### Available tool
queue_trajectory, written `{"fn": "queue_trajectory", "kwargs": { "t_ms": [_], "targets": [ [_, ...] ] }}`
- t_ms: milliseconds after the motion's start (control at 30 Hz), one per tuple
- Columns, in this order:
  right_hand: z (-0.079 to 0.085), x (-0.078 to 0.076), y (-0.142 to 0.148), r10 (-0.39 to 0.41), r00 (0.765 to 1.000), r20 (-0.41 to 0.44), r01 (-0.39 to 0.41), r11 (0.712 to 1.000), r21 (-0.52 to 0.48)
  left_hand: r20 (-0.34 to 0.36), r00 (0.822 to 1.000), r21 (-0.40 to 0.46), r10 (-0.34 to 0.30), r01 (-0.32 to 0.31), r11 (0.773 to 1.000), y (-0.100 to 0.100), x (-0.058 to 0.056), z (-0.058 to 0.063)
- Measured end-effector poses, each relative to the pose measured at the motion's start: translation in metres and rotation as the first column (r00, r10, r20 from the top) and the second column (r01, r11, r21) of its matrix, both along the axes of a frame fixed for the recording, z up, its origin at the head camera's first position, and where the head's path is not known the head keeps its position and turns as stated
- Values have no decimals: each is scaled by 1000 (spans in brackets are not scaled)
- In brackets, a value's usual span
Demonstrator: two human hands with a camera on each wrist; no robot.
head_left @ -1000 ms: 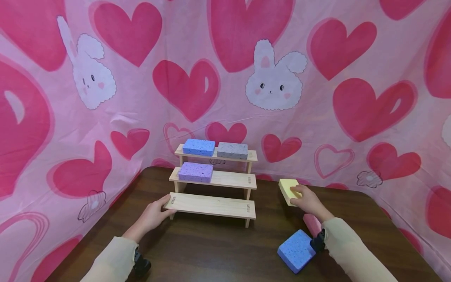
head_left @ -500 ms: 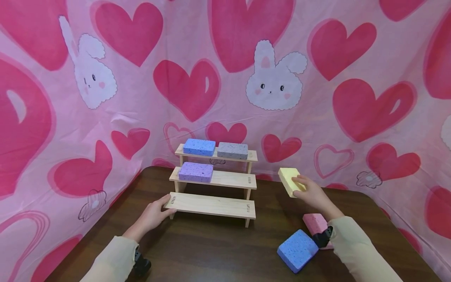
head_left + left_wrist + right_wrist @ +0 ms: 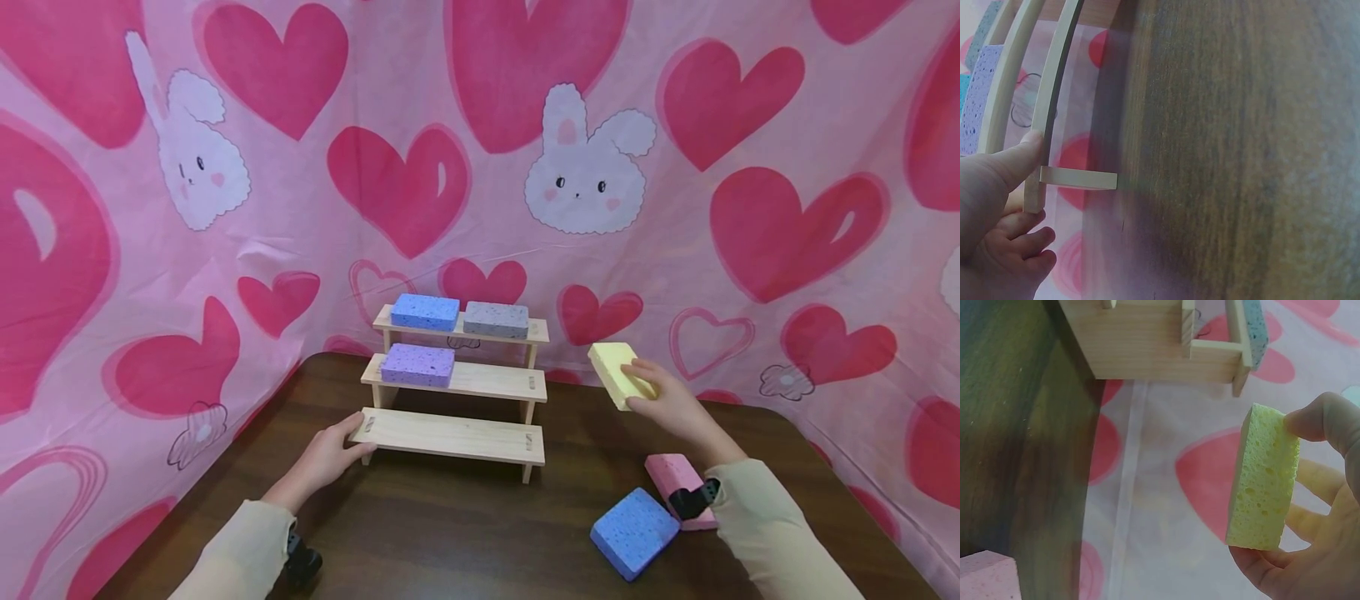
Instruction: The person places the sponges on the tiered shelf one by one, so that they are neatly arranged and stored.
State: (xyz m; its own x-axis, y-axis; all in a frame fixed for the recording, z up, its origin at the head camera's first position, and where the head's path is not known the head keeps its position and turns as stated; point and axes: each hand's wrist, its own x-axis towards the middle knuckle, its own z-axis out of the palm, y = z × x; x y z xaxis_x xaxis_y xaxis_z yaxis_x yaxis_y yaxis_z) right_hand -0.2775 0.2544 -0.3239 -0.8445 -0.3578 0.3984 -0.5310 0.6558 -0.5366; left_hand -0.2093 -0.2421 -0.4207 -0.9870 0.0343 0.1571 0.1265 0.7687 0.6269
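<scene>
My right hand (image 3: 672, 410) pinches a yellow sponge (image 3: 613, 373) above the table, to the right of a three-tier wooden shelf rack (image 3: 453, 436). The right wrist view shows the thumb at one end of that sponge and fingers at the other. With thumb and fingers, my left hand (image 3: 324, 457) holds the left end of the lowest tier. On the top tier lie a blue sponge (image 3: 425, 312) and a grey sponge (image 3: 495, 319). A purple sponge (image 3: 417, 365) occupies the left part of the middle tier, and the lowest tier is bare.
Below my right forearm, another blue sponge (image 3: 634, 533) lies on the dark wooden table (image 3: 450, 542). A pink sponge (image 3: 670, 475) lies beside it, partly covered by the black wrist device (image 3: 693, 500). Pink heart-patterned cloth (image 3: 495, 192) hangs behind the table.
My right hand has raised the yellow sponge off the table and tilted it, uncovering more of the pink sponge. My left hand stays at the rack's end.
</scene>
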Motion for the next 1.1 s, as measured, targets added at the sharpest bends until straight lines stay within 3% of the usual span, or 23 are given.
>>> {"fn": "queue_trajectory", "kwargs": {
  "t_ms": [767,1100],
  "targets": [
    [19,10,-29,168,981,-96,-163,985,62,-30,1000,-15,1,-2,1000,0,0,0],
    [24,15,-45,208,977,-41,-206,977,47,-41,999,-17,1,-2,1000,0,0,-1]
  ]
}}
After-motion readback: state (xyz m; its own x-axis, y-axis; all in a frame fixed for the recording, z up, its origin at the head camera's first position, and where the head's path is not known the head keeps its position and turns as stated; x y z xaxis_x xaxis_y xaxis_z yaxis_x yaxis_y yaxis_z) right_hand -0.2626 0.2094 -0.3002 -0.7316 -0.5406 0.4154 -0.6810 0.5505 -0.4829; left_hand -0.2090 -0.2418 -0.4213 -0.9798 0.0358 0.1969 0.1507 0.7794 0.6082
